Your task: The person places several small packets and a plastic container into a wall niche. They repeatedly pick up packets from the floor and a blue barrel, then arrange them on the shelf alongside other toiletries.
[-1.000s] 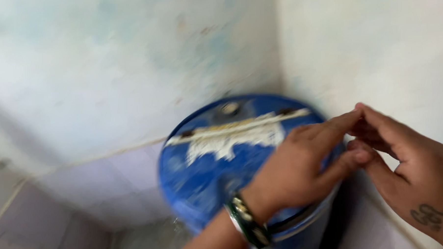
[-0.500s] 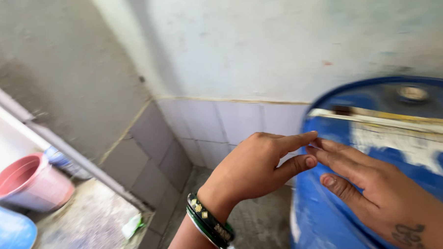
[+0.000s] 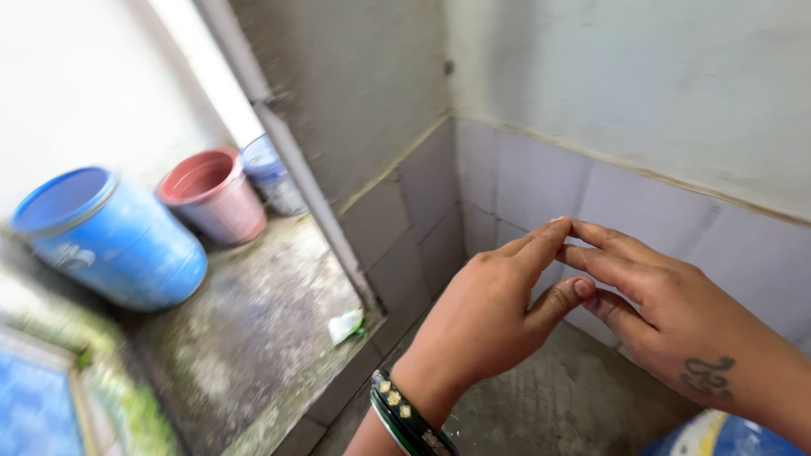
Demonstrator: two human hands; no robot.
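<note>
Far left of the hands stands a round blue plastic barrel [image 3: 109,236], a pink plastic bucket [image 3: 214,195] just beside it. The left hand [image 3: 488,319] — green bangle [image 3: 412,423] at its wrist — meets the right hand [image 3: 665,313] fingertip to fingertip, both flat, fingers extended, holding nothing.
</note>
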